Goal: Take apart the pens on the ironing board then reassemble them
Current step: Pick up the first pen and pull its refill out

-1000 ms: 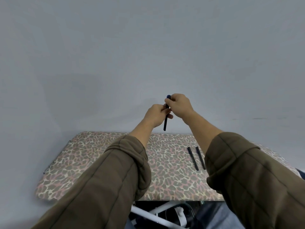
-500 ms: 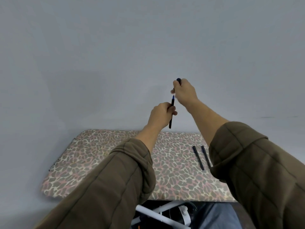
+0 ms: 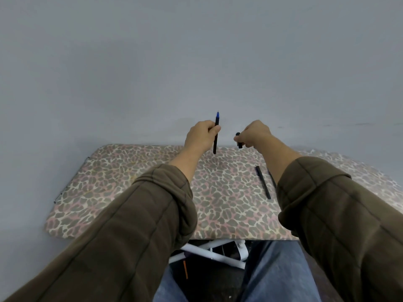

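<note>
One slim black blue-tipped pen (image 3: 215, 144) is held upright in the curled fingers of the left hand (image 3: 201, 136) above the leopard-print ironing board (image 3: 130, 182); a short black cap (image 3: 239, 141) is pinched by the right hand (image 3: 255, 132), apart from it.

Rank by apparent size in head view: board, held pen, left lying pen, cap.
1. board
2. held pen and left lying pen: these look alike and sit at different distances, so they are unranked
3. cap, partly hidden in the right hand
</note>
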